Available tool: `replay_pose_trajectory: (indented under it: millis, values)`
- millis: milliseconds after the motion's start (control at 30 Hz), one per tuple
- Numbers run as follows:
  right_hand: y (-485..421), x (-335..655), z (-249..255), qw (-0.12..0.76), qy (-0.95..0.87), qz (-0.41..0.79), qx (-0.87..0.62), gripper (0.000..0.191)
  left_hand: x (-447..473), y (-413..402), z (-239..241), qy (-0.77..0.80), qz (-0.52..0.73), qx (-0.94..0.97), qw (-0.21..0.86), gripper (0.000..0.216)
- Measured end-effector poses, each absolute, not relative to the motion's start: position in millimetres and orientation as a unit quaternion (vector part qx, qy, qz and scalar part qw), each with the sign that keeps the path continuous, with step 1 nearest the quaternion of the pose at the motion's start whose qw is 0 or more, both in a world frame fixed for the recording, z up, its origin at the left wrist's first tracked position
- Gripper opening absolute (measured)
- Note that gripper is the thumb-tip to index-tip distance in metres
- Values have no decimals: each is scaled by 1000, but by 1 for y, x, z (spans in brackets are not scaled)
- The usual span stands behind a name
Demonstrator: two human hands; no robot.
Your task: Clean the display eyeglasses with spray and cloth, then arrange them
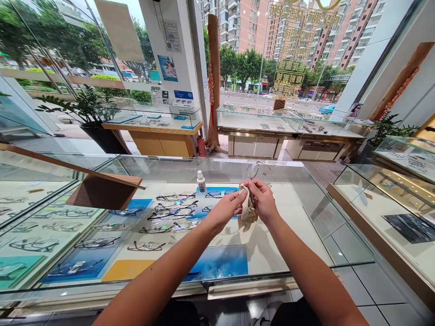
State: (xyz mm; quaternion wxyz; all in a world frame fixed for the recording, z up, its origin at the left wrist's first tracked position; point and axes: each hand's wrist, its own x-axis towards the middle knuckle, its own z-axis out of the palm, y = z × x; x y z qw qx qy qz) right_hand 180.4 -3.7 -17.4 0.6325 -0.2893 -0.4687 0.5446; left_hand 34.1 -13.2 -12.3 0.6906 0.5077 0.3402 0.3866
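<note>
Both my hands come together over the glass counter. A beige cloth (246,229) is pinched in my left hand (224,209), and its loose end hangs below the fingers. My right hand (264,199) is closed on a pair of thin-framed eyeglasses (253,177), touching the cloth as well. One round lens rim shows above my fingertips; the rest of the frame is partly hidden by cloth and fingers. A small white spray bottle (201,182) stands upright on the counter, left of and beyond my hands.
Under the glass of the display counter (288,235), several eyeglasses (175,213) lie in rows left of my hands. A brown ridged wooden piece (105,192) rests on the counter at left. More showcases (256,122) stand along the windows, with another (401,203) at right.
</note>
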Motion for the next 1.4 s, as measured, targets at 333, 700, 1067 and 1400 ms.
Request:
replay_pose_trajectory:
  millis: [333, 700, 1067, 1400]
  values:
    - [-11, 178, -12, 614, -494, 554, -268, 27, 36, -13, -9, 248, 425, 448, 746, 46]
    - [-16, 179, -7, 608, -467, 584, -266, 27, 28, -15, -1, 262, 448, 500, 694, 56]
    - [-13, 180, -11, 603, -490, 566, -276, 23, 31, -14, -1, 250, 450, 476, 713, 46]
    - [-12, 179, -11, 631, -436, 573, -289, 23, 26, -11, -3, 281, 463, 484, 687, 54]
